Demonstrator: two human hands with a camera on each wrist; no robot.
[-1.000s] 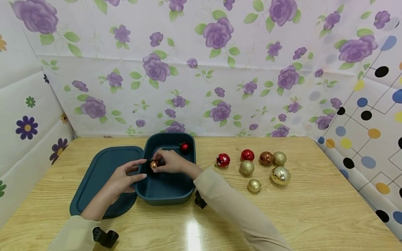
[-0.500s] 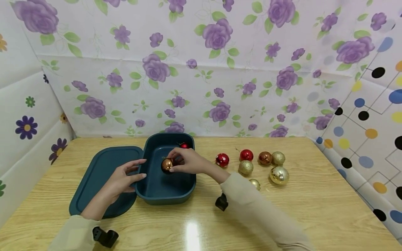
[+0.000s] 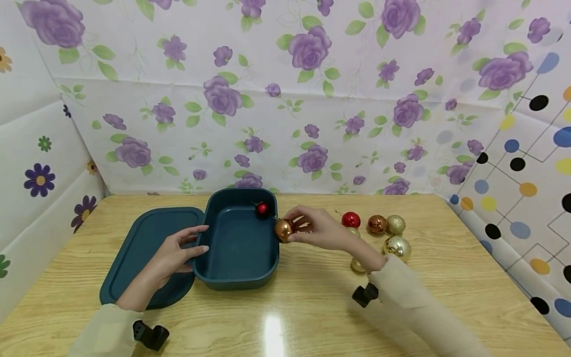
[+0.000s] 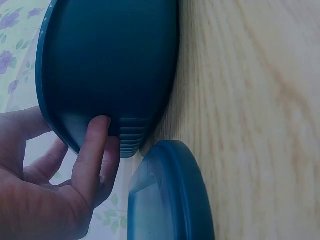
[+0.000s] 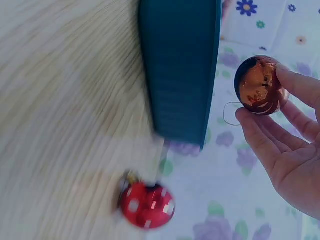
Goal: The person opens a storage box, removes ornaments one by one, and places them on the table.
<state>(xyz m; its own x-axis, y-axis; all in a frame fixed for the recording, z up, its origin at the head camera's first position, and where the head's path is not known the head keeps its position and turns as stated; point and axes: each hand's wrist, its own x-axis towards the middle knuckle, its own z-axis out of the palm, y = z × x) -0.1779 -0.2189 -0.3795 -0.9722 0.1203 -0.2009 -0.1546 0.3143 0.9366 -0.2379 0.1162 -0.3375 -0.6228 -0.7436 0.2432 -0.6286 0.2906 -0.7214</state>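
Item 1: copper bauble [image 3: 283,230]. Round, glossy, metallic orange-brown, w/ bright reflections on surface; thin wire loop seen at one side in right wrist view [image 5: 258,86]. Held at centre of head frame, just outside the right wall of the box, above table level. Pinched betw. thumb and fingertips of right hand [image 3: 317,232]; fingers curled round it, palm partly open.

Item 2: teal box [image 3: 236,240]. Rectangular, rounded corners, dark blue-green, lidless; located centre-left of head frame. One red bauble [image 3: 262,208] is seen in its far right corner. Left wall touched by left hand [image 3: 174,255]; fingers nearly straight, tips laid on outer wall near rim per left wrist view [image 4: 92,145], nothing gripped.

Item 3: teal lid [image 3: 144,253]. Laid flat, left of box, partly under left hand.

Item 4: loose baubles, right of centre: red bauble on the table [image 3: 350,219], second copper one [image 3: 376,224], glitter gold [image 3: 395,224], shiny gold [image 3: 397,247]. A spotted red bauble [image 5: 147,205] is seen lower centre in right wrist view, blurred.

Surface: wooden table [image 3: 312,317].
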